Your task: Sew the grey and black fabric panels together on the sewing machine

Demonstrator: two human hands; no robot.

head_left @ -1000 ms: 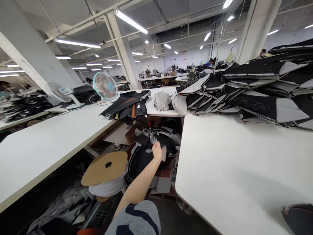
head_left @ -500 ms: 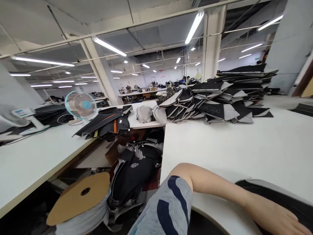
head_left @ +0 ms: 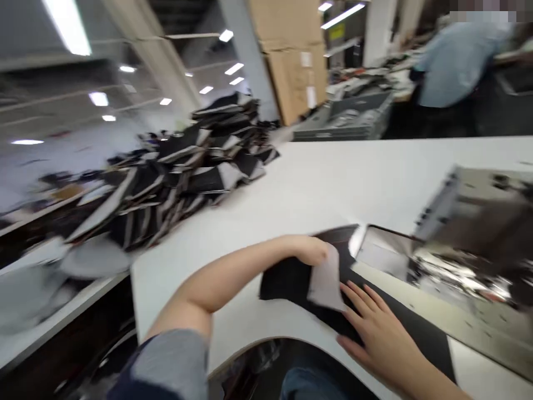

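A dark fabric piece (head_left: 287, 278) lies on the white table beside the machine bed, with a pale grey flap (head_left: 327, 283) showing on top of it. My left hand (head_left: 312, 250) is bent over at the wrist and closed on the upper end of this flap; its fingertips are hidden. Spread flat, the fingers of my right hand (head_left: 370, 322) rest on the dark fabric just right of the flap's lower corner. To the right stands a sewing machine (head_left: 466, 250), blurred, with its pale bed along the fabric's edge.
A tall heap of black and grey cut pieces (head_left: 208, 161) sits on the left of the white table (head_left: 316, 178). Behind are a large cardboard box (head_left: 295, 66), grey stacked panels (head_left: 341, 116) and a person in a light blue top (head_left: 453, 61). The table's front edge curves inward near me.
The view has swung to the right, bringing the sewing machine and my right hand into sight. My left hand, earlier flat near the lower right corner, now grips the pale flap.
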